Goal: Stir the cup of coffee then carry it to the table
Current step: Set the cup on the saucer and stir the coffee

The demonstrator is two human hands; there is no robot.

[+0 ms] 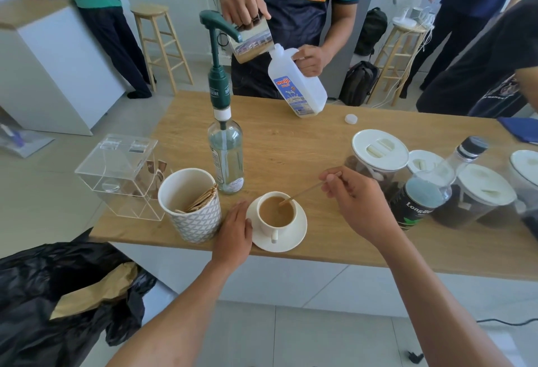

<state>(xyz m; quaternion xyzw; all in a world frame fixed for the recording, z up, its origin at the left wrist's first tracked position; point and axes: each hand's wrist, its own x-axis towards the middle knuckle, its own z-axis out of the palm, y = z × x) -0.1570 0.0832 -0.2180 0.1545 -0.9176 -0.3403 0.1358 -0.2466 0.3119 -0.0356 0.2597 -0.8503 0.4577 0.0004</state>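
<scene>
Wooden stirrer is pinched between right hand fingertips, dipped into the cup of coffee near the counter front edge; saucer is steadied by flat, fingers-together left hand

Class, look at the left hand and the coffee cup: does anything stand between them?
Only the saucer: the left hand rests at its left rim, and the coffee cup sits on it. The patterned stick holder stands further left, not between.

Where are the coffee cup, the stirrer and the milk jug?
cup (269, 228), head view, its front wall.
stirrer (308, 190), head view, mid-stick.
milk jug (294, 90), head view, its label.
</scene>
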